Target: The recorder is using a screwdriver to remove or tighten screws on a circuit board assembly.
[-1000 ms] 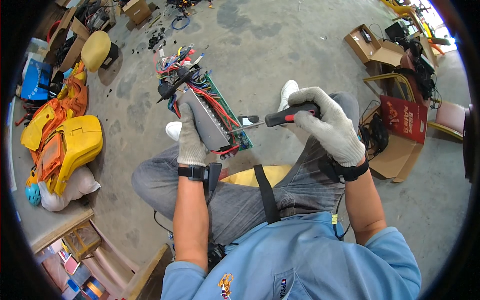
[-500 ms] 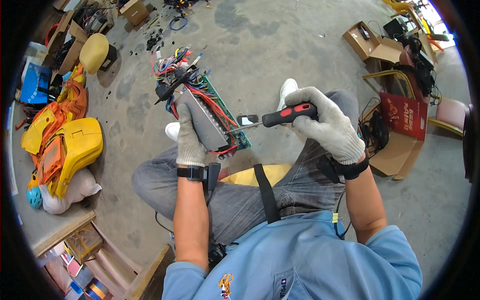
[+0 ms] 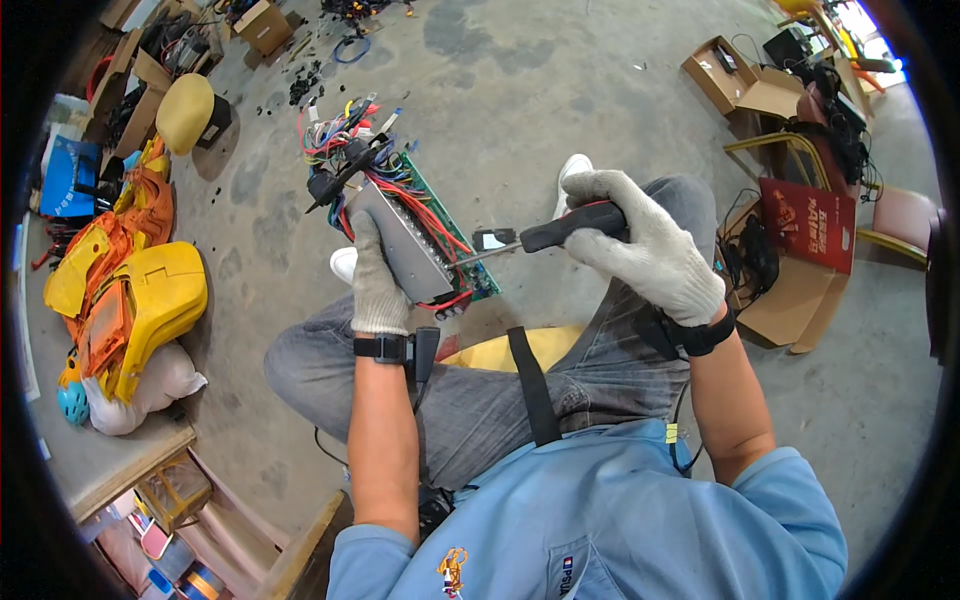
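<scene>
My gloved left hand (image 3: 378, 275) grips the near end of a grey metal-cased electronic unit (image 3: 408, 248), tilted above my crossed legs. Along the unit's right side runs a green circuit board (image 3: 432, 200) with red wires (image 3: 428, 222) over it. A bundle of coloured wires and black connectors (image 3: 345, 160) spreads from its far end. In my gloved right hand (image 3: 650, 240) is a screwdriver with a black and red handle (image 3: 572, 228). Its shaft points left, and the tip meets the unit's right edge, among the row of small parts there. Exactly what the tip touches is too small to tell.
Yellow and orange plastic shells (image 3: 150, 300) lie at the left beside a yellow-topped stool (image 3: 186, 112). Open cardboard boxes (image 3: 800, 300) with black cables stand at the right. Loose black bits (image 3: 305, 82) and a blue cable coil (image 3: 352, 48) lie on the far floor.
The screwdriver handle has turned in my right hand, showing less red and more black. The right hand has shifted slightly left; the left hand keeps its hold on the unit.
</scene>
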Demonstrator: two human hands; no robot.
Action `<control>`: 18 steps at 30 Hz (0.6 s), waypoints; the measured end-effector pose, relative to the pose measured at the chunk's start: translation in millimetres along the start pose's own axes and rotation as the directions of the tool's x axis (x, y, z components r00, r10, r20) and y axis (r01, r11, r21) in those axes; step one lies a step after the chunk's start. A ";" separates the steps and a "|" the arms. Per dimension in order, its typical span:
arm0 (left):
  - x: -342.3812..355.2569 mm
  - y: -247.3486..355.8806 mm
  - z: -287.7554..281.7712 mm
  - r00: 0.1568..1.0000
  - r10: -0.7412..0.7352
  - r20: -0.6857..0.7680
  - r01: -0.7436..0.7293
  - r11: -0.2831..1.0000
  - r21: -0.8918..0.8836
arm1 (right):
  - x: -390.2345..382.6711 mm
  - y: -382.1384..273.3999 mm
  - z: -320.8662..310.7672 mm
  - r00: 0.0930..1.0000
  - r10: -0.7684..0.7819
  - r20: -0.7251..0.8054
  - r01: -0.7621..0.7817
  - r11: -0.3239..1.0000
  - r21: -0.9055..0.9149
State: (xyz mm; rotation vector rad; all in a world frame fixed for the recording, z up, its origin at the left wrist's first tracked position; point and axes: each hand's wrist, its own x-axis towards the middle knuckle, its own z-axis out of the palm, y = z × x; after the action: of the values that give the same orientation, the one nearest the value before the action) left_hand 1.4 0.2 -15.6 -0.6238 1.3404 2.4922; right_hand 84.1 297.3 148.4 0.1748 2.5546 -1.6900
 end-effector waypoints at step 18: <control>-3.3 4.9 -0.1 1.000 -0.003 0.014 0.002 0.999 0.039 | 7.1 -9.6 -2.9 0.961 0.264 0.081 -0.269 0.961 0.065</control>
State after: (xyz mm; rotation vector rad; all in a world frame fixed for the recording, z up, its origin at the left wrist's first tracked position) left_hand 2.3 -2.6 -10.5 -0.5973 1.3791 2.4575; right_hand 75.8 296.7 157.4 0.4339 2.2954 -1.6579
